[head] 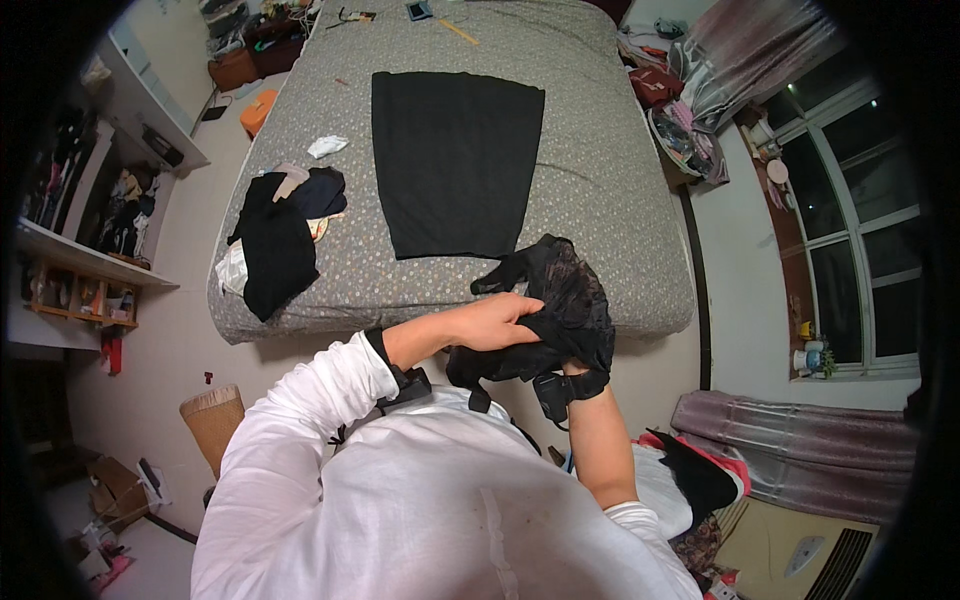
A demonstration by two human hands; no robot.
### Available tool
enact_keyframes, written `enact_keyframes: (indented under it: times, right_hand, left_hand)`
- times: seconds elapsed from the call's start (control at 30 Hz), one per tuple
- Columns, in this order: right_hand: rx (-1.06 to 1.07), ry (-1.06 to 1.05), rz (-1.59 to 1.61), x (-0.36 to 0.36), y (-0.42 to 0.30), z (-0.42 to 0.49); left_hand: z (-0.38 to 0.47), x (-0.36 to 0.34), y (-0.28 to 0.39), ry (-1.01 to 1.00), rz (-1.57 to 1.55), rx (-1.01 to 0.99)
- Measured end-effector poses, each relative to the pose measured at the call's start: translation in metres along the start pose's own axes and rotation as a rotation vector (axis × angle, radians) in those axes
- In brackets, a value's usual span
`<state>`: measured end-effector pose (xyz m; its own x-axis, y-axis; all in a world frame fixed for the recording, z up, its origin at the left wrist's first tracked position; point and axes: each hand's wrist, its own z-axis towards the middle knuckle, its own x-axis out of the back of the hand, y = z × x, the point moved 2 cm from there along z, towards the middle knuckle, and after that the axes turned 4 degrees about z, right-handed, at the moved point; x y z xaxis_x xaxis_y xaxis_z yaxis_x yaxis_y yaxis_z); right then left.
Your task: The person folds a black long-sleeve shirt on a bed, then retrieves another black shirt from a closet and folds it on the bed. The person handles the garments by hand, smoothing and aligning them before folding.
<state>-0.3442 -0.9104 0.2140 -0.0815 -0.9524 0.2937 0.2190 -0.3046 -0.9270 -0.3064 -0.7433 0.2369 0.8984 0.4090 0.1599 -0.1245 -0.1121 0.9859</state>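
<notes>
A black garment [574,300] with sheer, lace-like parts is bunched up over the front edge of the bed. My left hand [499,321] pinches its cloth between thumb and fingers. My right hand [574,367] is inside or beneath the garment; only skin by the wrist shows, so its fingers are hidden. A black band with a small box [559,394] circles the right wrist. Just beyond lies a black skirt-like piece [457,165], spread flat on the floral bedspread [600,202].
Left on the bed is a clothes pile with a black garment [276,247] on top, near a crumpled white cloth [328,145]. A yellow strip [459,31] lies at the far end. An orange stool [259,111] and a woven chair back [214,420] stand left. Curtains [795,457] hang right.
</notes>
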Motion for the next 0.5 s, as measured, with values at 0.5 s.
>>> enact_keyframes:
  times: [0.5]
  right_hand:
    - [-0.024, 0.006, 0.02, -0.006, -0.014, -0.004]
  left_hand:
    - [0.0, -0.009, 0.015, -0.217, -0.07, -0.074]
